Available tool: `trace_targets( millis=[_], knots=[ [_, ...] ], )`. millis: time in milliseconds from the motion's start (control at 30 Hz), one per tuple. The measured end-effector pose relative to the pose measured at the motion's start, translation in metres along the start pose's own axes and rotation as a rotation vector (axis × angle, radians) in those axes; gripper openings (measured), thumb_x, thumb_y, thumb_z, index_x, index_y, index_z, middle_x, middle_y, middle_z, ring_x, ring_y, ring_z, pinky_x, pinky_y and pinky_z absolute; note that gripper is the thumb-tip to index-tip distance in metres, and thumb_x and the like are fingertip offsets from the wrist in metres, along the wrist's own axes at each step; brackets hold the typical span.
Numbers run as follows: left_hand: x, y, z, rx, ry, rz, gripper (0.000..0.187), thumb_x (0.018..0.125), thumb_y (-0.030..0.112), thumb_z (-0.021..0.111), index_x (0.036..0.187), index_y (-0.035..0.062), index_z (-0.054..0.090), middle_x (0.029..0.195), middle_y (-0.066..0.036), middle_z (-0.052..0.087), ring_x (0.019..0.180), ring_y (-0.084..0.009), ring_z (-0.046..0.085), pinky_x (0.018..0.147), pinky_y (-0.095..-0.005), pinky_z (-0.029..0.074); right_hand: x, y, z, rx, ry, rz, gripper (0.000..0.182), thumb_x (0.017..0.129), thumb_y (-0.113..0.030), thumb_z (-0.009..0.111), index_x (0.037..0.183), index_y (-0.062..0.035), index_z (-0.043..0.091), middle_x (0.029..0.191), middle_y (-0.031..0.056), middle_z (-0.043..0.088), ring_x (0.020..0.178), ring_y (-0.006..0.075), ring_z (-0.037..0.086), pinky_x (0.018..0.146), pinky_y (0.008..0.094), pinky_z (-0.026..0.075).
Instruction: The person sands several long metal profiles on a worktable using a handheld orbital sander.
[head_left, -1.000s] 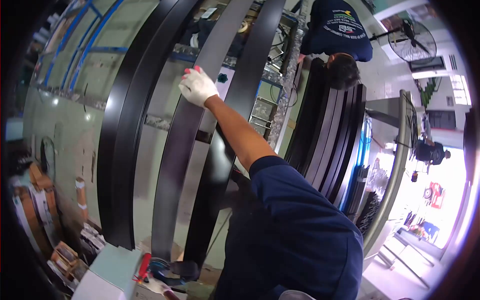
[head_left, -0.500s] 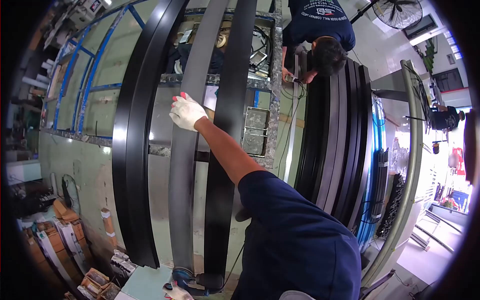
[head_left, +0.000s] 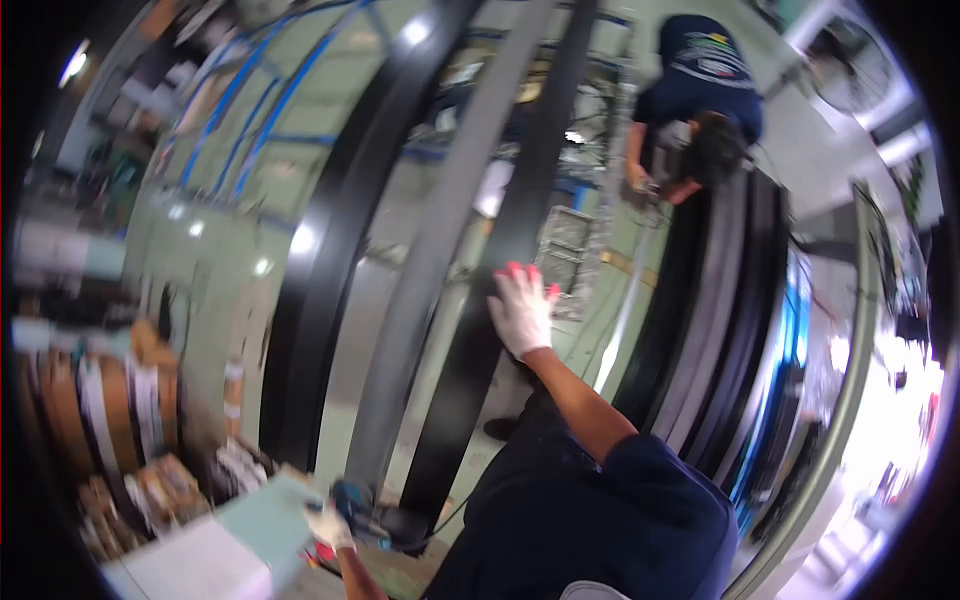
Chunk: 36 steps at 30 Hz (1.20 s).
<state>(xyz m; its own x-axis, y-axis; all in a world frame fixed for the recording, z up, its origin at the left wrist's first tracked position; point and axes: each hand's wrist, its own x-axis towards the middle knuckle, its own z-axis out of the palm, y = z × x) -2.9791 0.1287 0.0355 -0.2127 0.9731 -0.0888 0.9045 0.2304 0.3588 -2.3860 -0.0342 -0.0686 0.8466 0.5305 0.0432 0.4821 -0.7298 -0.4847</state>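
My right hand (head_left: 524,312), in a white glove with red fingertips, is over the right-hand black metal profile (head_left: 465,375). Its fingers are spread and it holds nothing. At lower left, my left hand (head_left: 329,526), gloved alike, is closed at a blue power tool (head_left: 352,500) that looks like a sander. Motion blur hides the exact grip. The tool is at the near end of the long grey profile (head_left: 405,320). Farther left lies a wide black profile (head_left: 325,270), side by side with the others.
A person in a dark shirt (head_left: 700,85) bends over a long thin bar (head_left: 625,310) across from me. More dark profiles (head_left: 715,330) lie at right, near a metal rail (head_left: 850,380). A blue frame (head_left: 225,100) stands at left. Cardboard-wrapped bundles (head_left: 115,400) and a pale board (head_left: 265,520) are at lower left.
My right hand has moved from the grey profile to the black one on its right. My left hand and the blue tool are still at the grey profile's near end. The view has shifted and blurred.
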Motion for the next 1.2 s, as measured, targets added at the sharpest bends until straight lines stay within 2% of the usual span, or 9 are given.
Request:
trace_targets(
  millis=[200, 367, 500, 667, 800, 867, 933, 1033, 1200],
  knots=[
    [0.000, 0.109, 0.017, 0.111, -0.043, 0.147, 0.052, 0.084, 0.030, 0.083, 0.127, 0.0065, 0.066, 0.119, -0.026, 0.072, 0.112, -0.0475, 0.071, 0.101, -0.0525, 0.055, -0.052, -0.021, 0.048, 0.349, 0.193, 0.062, 0.060, 0.107, -0.012, 0.071, 0.164, -0.0039, 0.053, 0.176, 0.0337, 0.037, 0.163, 0.0516, 0.038, 0.135, 0.0524, 0.034],
    [-0.003, 0.177, 0.039, 0.031, -0.105, 0.453, 0.052, 0.083, 0.031, 0.084, 0.126, 0.0083, 0.067, 0.117, -0.024, 0.070, 0.109, -0.0465, 0.071, 0.100, -0.0524, 0.056, -0.058, -0.012, 0.035, 0.288, 0.069, 0.097, 0.068, 0.110, -0.037, 0.069, 0.171, -0.0161, 0.047, 0.183, 0.0196, 0.034, 0.166, 0.0451, 0.038, 0.129, 0.0686, 0.037],
    [0.030, 0.163, 0.058, -0.721, -0.270, 0.290, 0.048, 0.088, 0.012, 0.085, 0.131, -0.0035, 0.070, 0.113, -0.011, 0.070, 0.104, -0.0200, 0.065, 0.099, -0.0371, 0.055, -0.056, 0.001, 0.001, 0.275, -0.116, 0.034, 0.070, 0.110, -0.042, 0.068, 0.173, -0.0206, 0.045, 0.186, 0.0164, 0.030, 0.168, 0.0421, 0.035, 0.130, 0.0707, 0.033],
    [-0.020, 0.154, 0.028, -1.340, -0.446, 0.263, 0.063, 0.089, 0.015, 0.083, 0.148, 0.0021, 0.063, 0.123, -0.015, 0.067, 0.115, -0.0286, 0.067, 0.106, -0.0439, 0.055, -0.074, 0.036, -0.005, 0.304, -0.219, 0.087, 0.069, 0.111, -0.054, 0.063, 0.166, -0.0141, 0.053, 0.177, 0.0206, 0.044, 0.163, 0.0447, 0.041, 0.131, 0.0639, 0.036],
    [-0.084, 0.197, 0.020, -1.427, -0.297, 0.349, 0.055, 0.095, 0.010, 0.080, 0.146, 0.0032, 0.062, 0.129, -0.016, 0.066, 0.119, -0.0292, 0.066, 0.105, -0.0456, 0.056, -0.162, -0.035, -0.067, 0.243, -0.343, -0.308, 0.035, 0.114, -0.043, 0.055, 0.115, -0.0191, 0.081, 0.106, 0.0179, 0.078, 0.102, 0.0411, 0.076, 0.098, 0.0565, 0.060],
    [-0.107, 0.220, 0.023, -1.361, -0.152, 0.422, 0.049, 0.098, 0.007, 0.082, 0.143, 0.0032, 0.062, 0.130, -0.014, 0.064, 0.121, -0.0267, 0.064, 0.107, -0.0466, 0.055, -0.212, -0.078, -0.083, 0.224, -0.336, -0.539, 0.044, 0.117, -0.040, 0.053, 0.130, -0.0034, 0.074, 0.110, 0.0238, 0.076, 0.113, 0.0425, 0.074, 0.103, 0.0555, 0.058],
    [-0.127, 0.232, 0.006, -1.301, -0.162, 0.447, 0.049, 0.098, 0.008, 0.084, 0.141, 0.0022, 0.062, 0.133, -0.013, 0.061, 0.122, -0.0265, 0.063, 0.107, -0.0464, 0.056, -0.228, -0.094, -0.095, 0.330, -0.338, -0.116, 0.049, 0.114, -0.042, 0.060, 0.136, 0.0019, 0.070, 0.114, 0.0240, 0.074, 0.118, 0.0423, 0.070, 0.103, 0.0536, 0.056],
    [-0.147, 0.224, -0.002, -1.210, -0.152, 0.548, 0.045, 0.096, 0.007, 0.085, 0.133, -0.0008, 0.061, 0.131, -0.012, 0.059, 0.119, -0.0273, 0.060, 0.106, -0.0467, 0.056, -0.263, -0.103, -0.122, 0.337, 0.151, -0.164, 0.061, 0.105, -0.044, 0.075, 0.146, -0.0015, 0.062, 0.126, 0.0193, 0.069, 0.119, 0.0407, 0.065, 0.102, 0.0533, 0.053],
    [-0.181, 0.196, -0.005, -1.111, -0.229, 0.534, 0.051, 0.093, 0.002, 0.088, 0.136, -0.0010, 0.061, 0.133, -0.013, 0.062, 0.121, -0.0272, 0.062, 0.107, -0.0440, 0.056, -0.332, -0.144, -0.143, 0.294, -0.239, -0.515, 0.082, 0.094, -0.040, 0.082, 0.160, 0.0001, 0.053, 0.139, 0.0251, 0.067, 0.128, 0.0436, 0.064, 0.112, 0.0530, 0.052]
  ],
)
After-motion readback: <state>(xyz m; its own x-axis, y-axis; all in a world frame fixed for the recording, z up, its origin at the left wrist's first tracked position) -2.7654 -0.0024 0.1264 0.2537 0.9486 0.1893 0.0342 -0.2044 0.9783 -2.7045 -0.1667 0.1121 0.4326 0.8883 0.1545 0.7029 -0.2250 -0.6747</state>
